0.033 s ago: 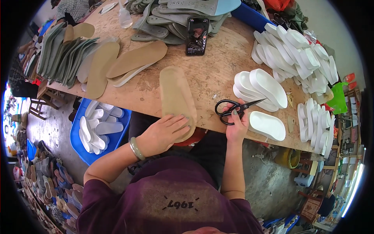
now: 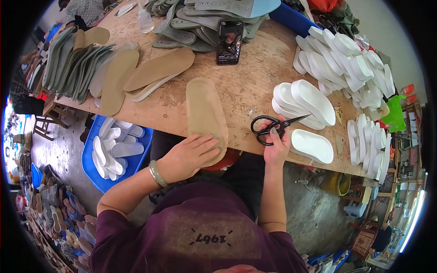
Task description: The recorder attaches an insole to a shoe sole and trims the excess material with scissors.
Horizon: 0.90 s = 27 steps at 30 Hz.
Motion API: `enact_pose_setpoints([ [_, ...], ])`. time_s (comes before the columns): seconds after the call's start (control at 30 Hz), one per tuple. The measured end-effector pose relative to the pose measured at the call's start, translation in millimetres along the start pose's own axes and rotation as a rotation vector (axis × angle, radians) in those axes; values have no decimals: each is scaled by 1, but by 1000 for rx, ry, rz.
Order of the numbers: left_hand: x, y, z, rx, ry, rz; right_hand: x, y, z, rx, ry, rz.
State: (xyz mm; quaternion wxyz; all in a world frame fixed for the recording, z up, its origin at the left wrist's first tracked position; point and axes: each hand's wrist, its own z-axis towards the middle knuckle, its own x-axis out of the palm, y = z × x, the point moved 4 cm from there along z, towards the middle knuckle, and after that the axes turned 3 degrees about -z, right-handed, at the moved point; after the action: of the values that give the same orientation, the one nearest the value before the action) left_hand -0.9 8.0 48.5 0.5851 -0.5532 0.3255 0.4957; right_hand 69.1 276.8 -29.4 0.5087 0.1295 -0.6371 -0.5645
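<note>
My left hand (image 2: 189,157) lies flat on the near end of a tan insole (image 2: 205,107), fingers stretched out side by side. The insole rests lengthwise at the table's front edge, its near end reaching that edge. In my right hand (image 2: 276,148) are black-handled scissors (image 2: 293,120), held by the handles with the blades pointing right. Just right of that hand sits a white shoe sole (image 2: 312,146), hollow side up. Behind it, more white soles (image 2: 314,102) are stacked. Left of the insole, another tan insole (image 2: 159,69) lies over a white-edged piece.
A phone (image 2: 229,42) leans against a pile of grey soles (image 2: 191,34) at the back. Grey pieces (image 2: 75,68) stand in a row at the left. White soles (image 2: 337,59) are heaped at the right. Below the table's left side, a blue bin (image 2: 93,170) contains white pieces.
</note>
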Motion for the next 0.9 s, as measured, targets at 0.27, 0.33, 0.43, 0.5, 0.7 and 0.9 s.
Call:
enact_pose_setpoints([
  [0.27,-3,6,-21,84,93,-117,2,0,-4,-91,14,-115],
  [0.33,-4,11,-27,73,99,-92,1,-2,-4,-89,16,-114],
  [0.43,-8,17,-37,47,115,-36,2,-1,-4,-71,29,-98],
  [0.5,-9,21,-42,27,124,-5,5,1,-4,-52,44,-83],
  [0.7,-19,22,-43,-86,44,-49,6,-1,-5,38,20,-169],
  [0.9,-8,17,-2,-203,-201,58,7,2,-4,-19,32,-138],
])
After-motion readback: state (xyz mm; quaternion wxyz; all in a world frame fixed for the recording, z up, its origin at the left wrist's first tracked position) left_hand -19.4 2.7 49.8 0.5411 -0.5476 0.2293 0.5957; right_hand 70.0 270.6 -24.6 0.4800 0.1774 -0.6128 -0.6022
